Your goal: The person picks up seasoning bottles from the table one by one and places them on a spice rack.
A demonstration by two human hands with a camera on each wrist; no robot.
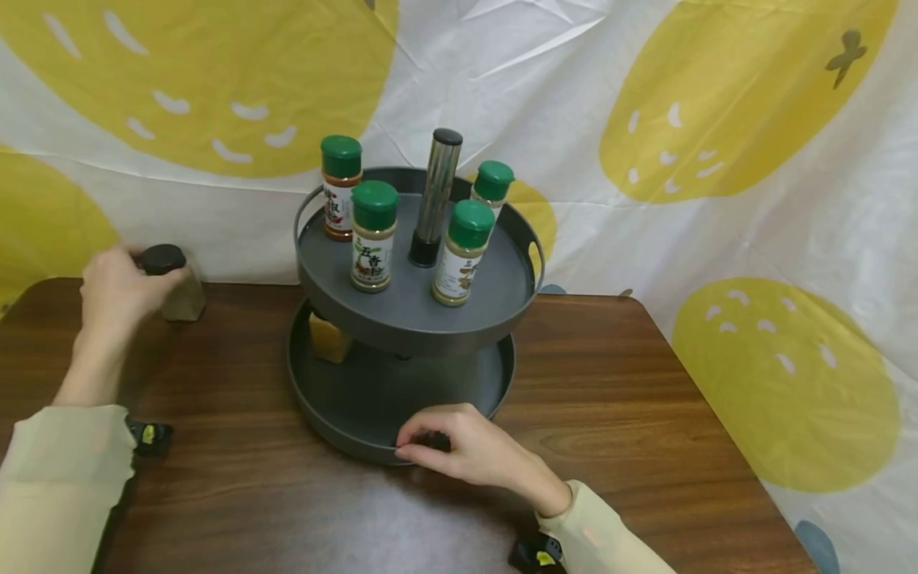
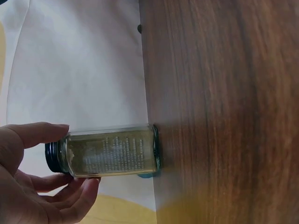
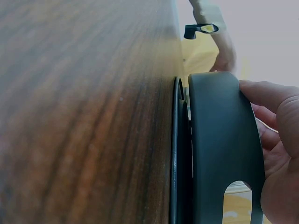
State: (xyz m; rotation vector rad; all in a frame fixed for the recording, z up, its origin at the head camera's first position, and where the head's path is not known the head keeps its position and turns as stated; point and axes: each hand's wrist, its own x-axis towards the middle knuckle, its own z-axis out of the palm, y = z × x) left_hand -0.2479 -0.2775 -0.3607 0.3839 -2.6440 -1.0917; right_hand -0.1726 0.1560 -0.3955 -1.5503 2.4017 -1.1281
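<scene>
At the back left of the table, my left hand (image 1: pixel 118 295) grips a square glass jar (image 2: pixel 112 151) near its black lid (image 1: pixel 162 257), thumb on one side and fingers on the other. The jar holds greenish-brown powder and stands upright, its base at the tabletop. My right hand (image 1: pixel 476 446) pinches the front rim of the lower tier (image 1: pixel 344 434) of a dark grey two-tier tray. In the right wrist view, the thumb lies on the tier's outer wall (image 3: pixel 224 126). A tan block-like item (image 1: pixel 330 339) sits on the lower tier, partly hidden by the upper tier.
On the upper tier (image 1: pixel 416 315) stand several green-capped spice bottles (image 1: pixel 374 239) around a metal post (image 1: pixel 437 195). A white cloth (image 1: pixel 559 96) with yellow fruit print hangs behind the wooden table (image 1: pixel 610 399).
</scene>
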